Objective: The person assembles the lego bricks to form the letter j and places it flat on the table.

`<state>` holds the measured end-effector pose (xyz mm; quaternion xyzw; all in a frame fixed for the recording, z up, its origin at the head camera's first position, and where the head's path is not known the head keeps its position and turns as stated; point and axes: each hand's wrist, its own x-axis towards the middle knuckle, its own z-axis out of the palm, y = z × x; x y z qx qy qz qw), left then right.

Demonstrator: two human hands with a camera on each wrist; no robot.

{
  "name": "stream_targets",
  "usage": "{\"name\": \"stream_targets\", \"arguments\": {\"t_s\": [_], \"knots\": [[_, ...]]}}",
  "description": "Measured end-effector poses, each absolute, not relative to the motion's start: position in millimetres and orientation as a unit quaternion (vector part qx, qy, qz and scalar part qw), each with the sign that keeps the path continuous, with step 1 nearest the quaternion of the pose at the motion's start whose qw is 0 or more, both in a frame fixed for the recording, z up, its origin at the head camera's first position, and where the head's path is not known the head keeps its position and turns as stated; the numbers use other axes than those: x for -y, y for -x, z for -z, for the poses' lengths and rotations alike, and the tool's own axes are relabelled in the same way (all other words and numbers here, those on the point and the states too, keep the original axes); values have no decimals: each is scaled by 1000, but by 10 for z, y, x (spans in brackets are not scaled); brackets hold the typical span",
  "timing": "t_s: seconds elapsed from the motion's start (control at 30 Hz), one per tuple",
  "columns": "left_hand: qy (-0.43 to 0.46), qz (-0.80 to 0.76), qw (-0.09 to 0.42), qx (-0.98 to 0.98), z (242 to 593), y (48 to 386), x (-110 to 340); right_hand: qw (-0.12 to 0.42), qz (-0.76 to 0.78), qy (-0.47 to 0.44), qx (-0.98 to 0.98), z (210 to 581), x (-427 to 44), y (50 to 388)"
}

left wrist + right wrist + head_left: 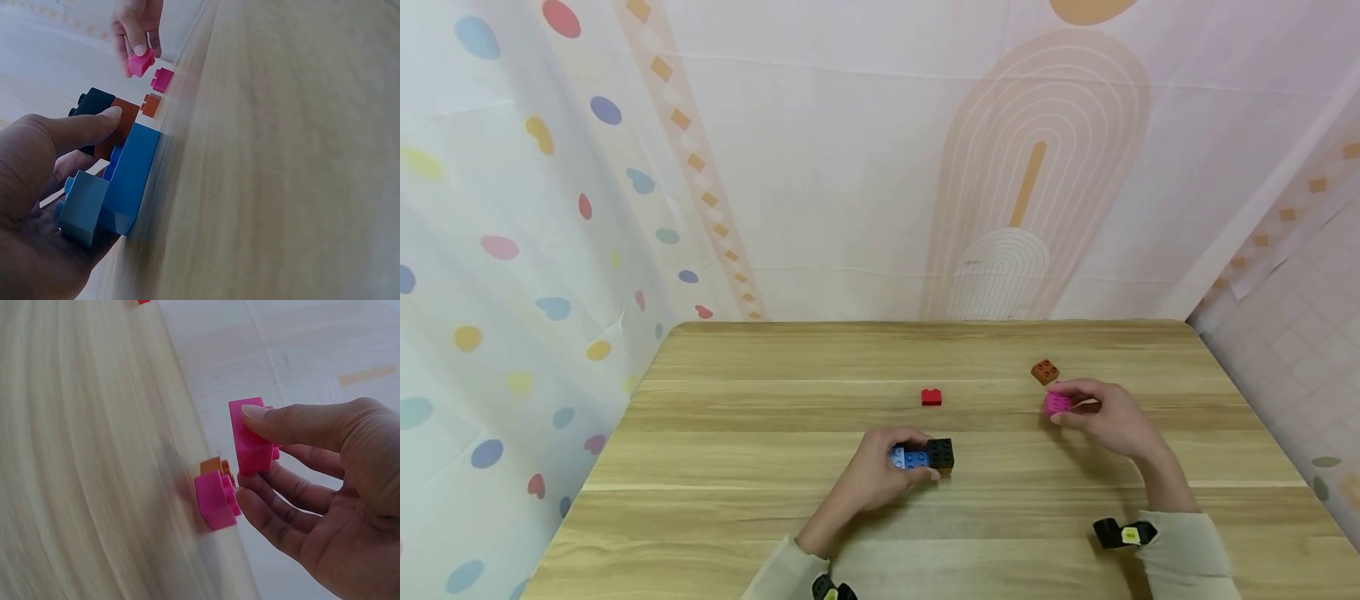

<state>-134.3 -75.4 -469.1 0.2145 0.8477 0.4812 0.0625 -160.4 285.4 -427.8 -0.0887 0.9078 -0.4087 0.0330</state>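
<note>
My left hand (877,473) grips a small assembly of toy building bricks low over the table. It has a long blue brick (132,178) with a light blue brick (84,206) on one end. On its other end a brown-orange brick (120,132) carries a black brick (940,452). My left thumb presses on the brown-orange brick. Further right, my right hand (1112,417) pinches a pink brick (251,440) between thumb and fingers, raised above the table. Just under it, a second pink brick (215,500) rests on the table, near an orange brick (1045,372).
A red brick (931,397) sits on the wooden table (760,400) between and beyond the two hands. Patterned curtains (835,167) hang behind the table's far edge and along its left side.
</note>
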Motion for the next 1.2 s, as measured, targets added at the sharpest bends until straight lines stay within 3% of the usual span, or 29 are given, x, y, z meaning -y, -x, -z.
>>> {"name": "stream_targets", "arguments": {"t_s": [0.43, 1.2], "knots": [[-209, -484, 68, -847, 4704, 1341, 761, 47, 412, 94, -905, 4215, -2581, 1594], [-204, -477, 64, -852, 4694, 1325, 776, 50, 427, 191, -882, 4299, -2083, 1498]]}}
